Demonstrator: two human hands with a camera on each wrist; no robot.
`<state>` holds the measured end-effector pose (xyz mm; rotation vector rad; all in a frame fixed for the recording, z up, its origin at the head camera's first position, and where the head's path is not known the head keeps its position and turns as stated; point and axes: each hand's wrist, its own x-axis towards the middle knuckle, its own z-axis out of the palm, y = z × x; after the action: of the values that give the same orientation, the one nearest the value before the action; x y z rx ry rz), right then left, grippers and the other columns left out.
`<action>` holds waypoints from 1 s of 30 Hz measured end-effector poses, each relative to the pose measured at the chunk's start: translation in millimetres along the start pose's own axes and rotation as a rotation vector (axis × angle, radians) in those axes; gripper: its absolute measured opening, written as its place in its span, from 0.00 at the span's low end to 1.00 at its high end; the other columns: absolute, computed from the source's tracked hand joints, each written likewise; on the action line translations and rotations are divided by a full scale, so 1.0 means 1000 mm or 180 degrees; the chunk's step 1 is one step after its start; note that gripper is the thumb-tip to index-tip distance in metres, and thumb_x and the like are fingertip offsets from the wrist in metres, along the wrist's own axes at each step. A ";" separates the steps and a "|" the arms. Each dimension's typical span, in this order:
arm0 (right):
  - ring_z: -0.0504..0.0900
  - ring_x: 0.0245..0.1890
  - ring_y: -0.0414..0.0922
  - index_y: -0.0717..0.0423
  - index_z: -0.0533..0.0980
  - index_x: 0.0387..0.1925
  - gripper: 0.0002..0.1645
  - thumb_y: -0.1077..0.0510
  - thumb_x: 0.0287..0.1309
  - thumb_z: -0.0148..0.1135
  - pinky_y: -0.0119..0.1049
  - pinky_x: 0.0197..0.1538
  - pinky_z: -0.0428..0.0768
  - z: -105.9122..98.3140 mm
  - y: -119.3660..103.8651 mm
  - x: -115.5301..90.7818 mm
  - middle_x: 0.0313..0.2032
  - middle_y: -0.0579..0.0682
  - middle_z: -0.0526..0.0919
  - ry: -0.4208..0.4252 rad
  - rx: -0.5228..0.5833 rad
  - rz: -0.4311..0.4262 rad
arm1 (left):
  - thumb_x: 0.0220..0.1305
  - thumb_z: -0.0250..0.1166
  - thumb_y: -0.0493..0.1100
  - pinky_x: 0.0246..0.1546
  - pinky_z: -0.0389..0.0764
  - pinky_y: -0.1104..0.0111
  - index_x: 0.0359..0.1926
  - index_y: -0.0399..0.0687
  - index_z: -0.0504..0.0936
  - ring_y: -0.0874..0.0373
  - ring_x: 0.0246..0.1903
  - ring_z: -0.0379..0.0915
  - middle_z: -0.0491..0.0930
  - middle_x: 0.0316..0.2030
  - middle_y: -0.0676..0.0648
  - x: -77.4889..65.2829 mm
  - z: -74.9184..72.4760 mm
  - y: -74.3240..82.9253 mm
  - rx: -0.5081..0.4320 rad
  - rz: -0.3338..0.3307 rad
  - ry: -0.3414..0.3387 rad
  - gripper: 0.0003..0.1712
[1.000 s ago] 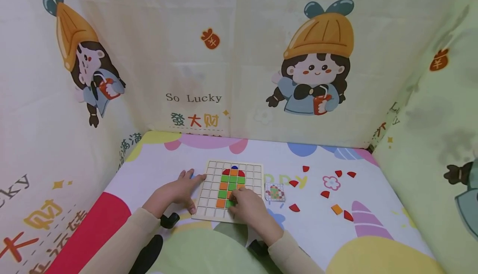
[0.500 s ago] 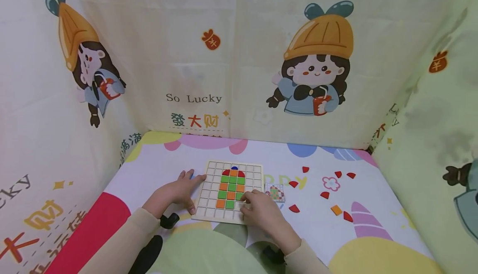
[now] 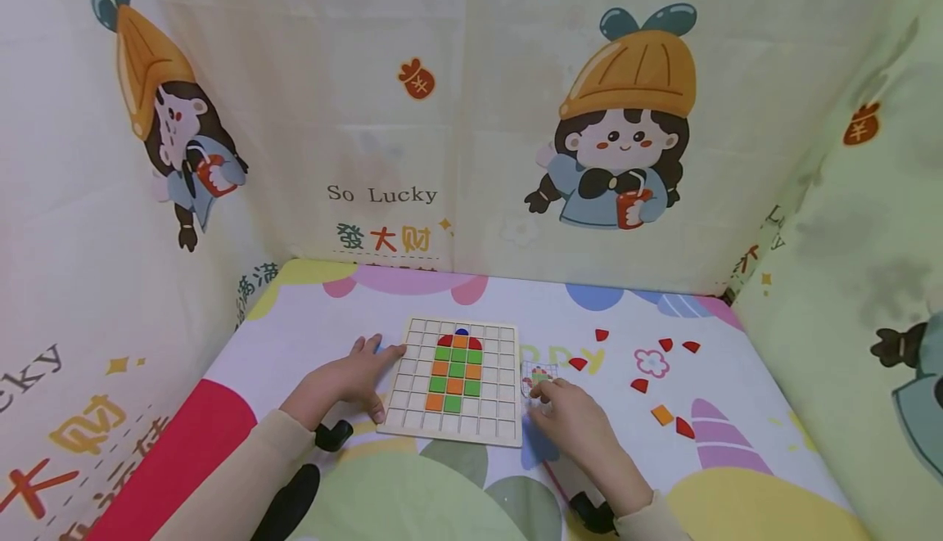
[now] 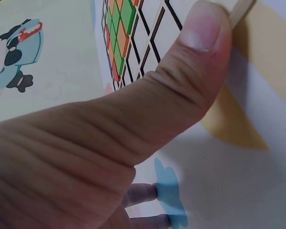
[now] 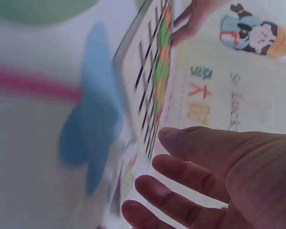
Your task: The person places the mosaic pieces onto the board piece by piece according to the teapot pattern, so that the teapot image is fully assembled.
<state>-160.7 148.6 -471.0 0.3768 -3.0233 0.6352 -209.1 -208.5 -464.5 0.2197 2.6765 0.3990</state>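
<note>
A square wooden grid board (image 3: 498, 425) lies on the table, its middle filled with a block of green and orange square tiles (image 3: 457, 369) topped by red corner pieces and a blue piece (image 3: 462, 332). My left hand (image 3: 354, 381) is spread along the board's left edge. In the left wrist view its thumb (image 4: 202, 33) rests at the board's border. To the right of the board, my right hand (image 3: 582, 422) hovers by a small pattern card (image 3: 532, 372), partly hiding it. Its fingers (image 5: 169, 169) are loosely bent, with nothing seen between them.
Several red quarter-round pieces (image 3: 640, 385) lie scattered on the right side of the table, beside one orange square tile (image 3: 662, 415). Printed cloth walls (image 3: 486, 115) enclose the table at the back and sides.
My right hand has left the tiles on the board and moved right to the card, uncovering the lower right green tile. My left hand has stayed in place.
</note>
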 end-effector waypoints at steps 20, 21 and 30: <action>0.71 0.54 0.70 0.60 0.81 0.54 0.22 0.55 0.60 0.72 0.65 0.42 0.84 -0.043 0.103 -0.043 0.56 0.69 0.76 0.0012 -0.0469 0.0822 | 0.35 0.88 0.52 0.60 0.64 0.23 0.80 0.55 0.59 0.22 0.77 0.39 0.46 0.79 0.29 0.000 0.001 -0.003 0.0033 -0.0001 0.0004 0.71; 0.69 0.56 0.73 0.61 0.79 0.57 0.26 0.54 0.61 0.71 0.67 0.43 0.83 -0.045 0.109 -0.043 0.57 0.71 0.74 -0.0023 -0.0478 0.0892 | 0.35 0.88 0.52 0.60 0.64 0.23 0.80 0.55 0.59 0.22 0.77 0.39 0.46 0.79 0.29 0.000 0.001 -0.003 0.0033 -0.0003 0.0004 0.71; 0.67 0.53 0.78 0.71 0.69 0.65 0.37 0.53 0.63 0.67 0.73 0.54 0.75 -0.054 0.143 -0.043 0.56 0.81 0.68 -0.0457 -0.0436 0.1273 | 0.36 0.88 0.52 0.59 0.64 0.23 0.80 0.56 0.59 0.22 0.77 0.39 0.46 0.79 0.29 0.000 0.003 -0.003 0.0010 0.0028 0.0031 0.70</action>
<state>-154.5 306.9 -481.1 -0.2034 -3.2824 0.4239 -208.2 -210.8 -467.6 0.2310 2.6867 0.3995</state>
